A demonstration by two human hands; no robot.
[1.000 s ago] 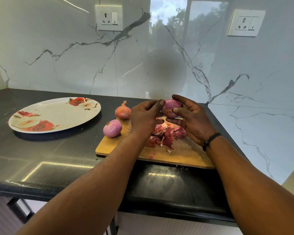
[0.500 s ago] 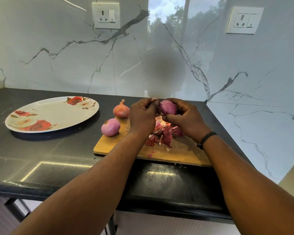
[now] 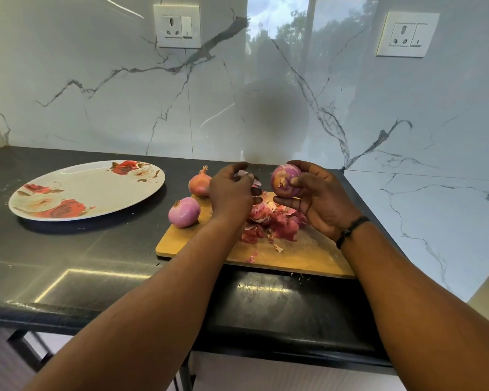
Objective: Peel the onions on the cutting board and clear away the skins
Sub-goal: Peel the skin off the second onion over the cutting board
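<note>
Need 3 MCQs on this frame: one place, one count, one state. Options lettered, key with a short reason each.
1. Where is the floral plate?
A. on the counter, left of the cutting board
B. on the cutting board
C. in the right hand

2. How many onions show?
A. two
B. three
C. five

3. What state is the onion in the right hand in?
A. sliced
B. mostly peeled
C. skin untouched

Key: 1 A, the plate lies on the counter beside the cutting board. 2 B, held onion, unpeeled onion, peeled onion. 3 B, glossy purple flesh shows; skins lie below.
</note>
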